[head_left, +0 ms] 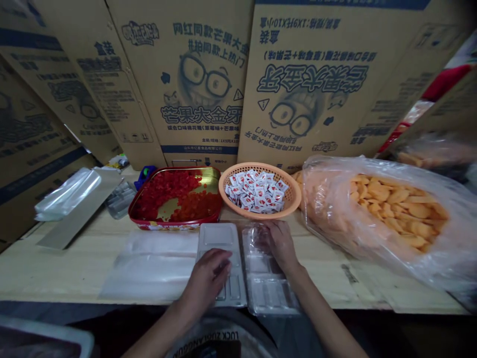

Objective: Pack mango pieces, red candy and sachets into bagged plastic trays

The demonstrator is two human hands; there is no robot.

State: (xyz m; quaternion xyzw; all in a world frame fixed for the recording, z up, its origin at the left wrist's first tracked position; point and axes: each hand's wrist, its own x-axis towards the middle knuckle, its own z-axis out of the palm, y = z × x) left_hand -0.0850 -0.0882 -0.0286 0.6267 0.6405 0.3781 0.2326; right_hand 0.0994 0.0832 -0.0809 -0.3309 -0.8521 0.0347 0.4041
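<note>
Where the trays lie: lower centre of the frame, on the table (74, 273), just beside each other; the left tray (221, 263) is clear plastic with moulded compartments, and the right tray (270, 293) is of like form.
Axis: both long axes run from the far table edge toward the person; the right tray sits slightly skewed, its near end toward lower right.
Progress: film (257, 238) lies bunched over the far end of the right tray; the left tray shows no such cover. No food is visible in the compartments seen.
Left hand (206, 278): laid over the left tray, fingers pressed together and flat, pinching nothing.
Right hand (279, 243): on the film at the right tray, fingers curled down; whether they pinch it cannot be told.
Beyond the trays: a tin (175, 199) of red pieces (164, 186) at upper centre-left; a basket (223, 186) of sachets (257, 191) at centre; a bag (328, 214) of orange chips (395, 209) at right.
Left side: clear sheets (149, 263) beside the left tray.
Background: printed cartons (309, 74) along the top of the frame.
</note>
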